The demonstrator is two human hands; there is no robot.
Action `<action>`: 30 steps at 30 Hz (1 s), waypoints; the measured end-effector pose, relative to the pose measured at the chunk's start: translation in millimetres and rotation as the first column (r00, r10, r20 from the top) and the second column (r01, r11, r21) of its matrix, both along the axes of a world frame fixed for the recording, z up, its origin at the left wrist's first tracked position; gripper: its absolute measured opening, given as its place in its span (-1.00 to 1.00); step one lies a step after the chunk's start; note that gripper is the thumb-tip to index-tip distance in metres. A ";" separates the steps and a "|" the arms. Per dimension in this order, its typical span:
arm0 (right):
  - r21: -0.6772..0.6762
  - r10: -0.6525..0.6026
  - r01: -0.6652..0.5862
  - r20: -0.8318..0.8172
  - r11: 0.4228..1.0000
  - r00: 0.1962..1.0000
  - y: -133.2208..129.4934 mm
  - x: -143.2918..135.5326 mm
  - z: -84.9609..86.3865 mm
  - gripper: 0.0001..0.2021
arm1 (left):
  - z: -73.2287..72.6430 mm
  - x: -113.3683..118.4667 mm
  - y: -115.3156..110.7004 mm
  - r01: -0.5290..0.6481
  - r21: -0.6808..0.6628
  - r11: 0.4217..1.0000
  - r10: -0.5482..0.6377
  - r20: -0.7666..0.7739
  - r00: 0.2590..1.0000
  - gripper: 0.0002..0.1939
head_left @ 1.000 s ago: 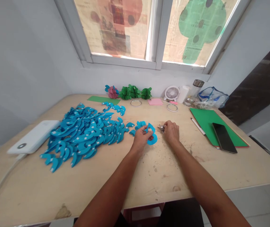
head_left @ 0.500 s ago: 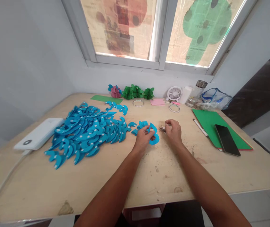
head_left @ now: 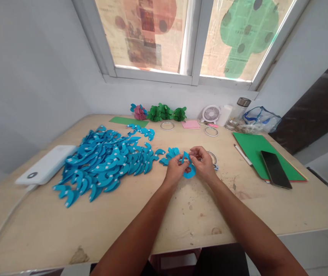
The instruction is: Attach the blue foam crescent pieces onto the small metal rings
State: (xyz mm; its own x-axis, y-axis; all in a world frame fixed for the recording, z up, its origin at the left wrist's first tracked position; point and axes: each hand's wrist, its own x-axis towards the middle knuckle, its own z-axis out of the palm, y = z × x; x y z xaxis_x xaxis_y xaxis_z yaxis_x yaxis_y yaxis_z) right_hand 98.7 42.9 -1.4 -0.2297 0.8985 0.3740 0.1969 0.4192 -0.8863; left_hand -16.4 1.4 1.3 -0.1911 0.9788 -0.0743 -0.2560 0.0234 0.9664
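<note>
My left hand [head_left: 176, 168] is closed on a curved blue paper piece [head_left: 189, 173], held just above the table. The fingers of my right hand [head_left: 202, 163] pinch the upper right edge of the same piece, so the two hands almost meet. Just beyond my right hand is a thin ring-shaped thing [head_left: 212, 156], partly hidden by the hand; what it is I cannot make out. Behind my left hand lies a small cluster of blue paper pieces [head_left: 170, 154]. To the left spreads a large heap of similar blue pieces [head_left: 106, 157], many with small white squares.
A white power bank [head_left: 47, 165] with a cable is at the left. At right lie a phone [head_left: 276, 168], green sheets [head_left: 250, 143] and a white pen [head_left: 243, 155]. Along the wall stand green paper shapes [head_left: 164, 112], a small fan [head_left: 210, 114] and a bottle [head_left: 238, 113].
My right hand has moved left to the blue paper piece and now pinches it. The metallic thing at its fingertips no longer shows there; a ring-shaped thing now shows beyond that hand.
</note>
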 end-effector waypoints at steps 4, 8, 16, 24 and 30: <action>0.014 -0.016 0.016 0.008 1.000 1.000 1.2 0.7 -2.7 -0.76 | -0.7 1.5 1.6 -0.017 -0.016 1.000 0.018 0.043 0.999 -0.81; 0.000 -0.025 0.025 0.028 1.000 0.999 1.7 1.3 -3.5 -0.75 | -1.8 0.9 2.1 -0.080 -0.015 0.997 0.081 0.102 0.991 -0.79; 0.055 -0.049 0.044 0.088 0.997 0.995 -1.8 0.7 -1.7 -0.84 | -3.4 -2.1 1.3 -0.163 -0.019 0.986 0.164 0.102 0.981 -0.85; 0.112 0.018 -0.032 0.122 0.993 0.992 -2.1 -1.9 -1.1 -0.87 | -6.7 -2.7 4.6 -0.156 0.031 0.987 0.152 0.092 0.984 -0.80; 0.056 0.028 -0.033 0.080 0.998 0.996 -3.8 -3.1 -1.8 -0.86 | -7.1 -2.7 4.8 -0.133 0.055 0.990 0.128 0.081 0.988 -0.76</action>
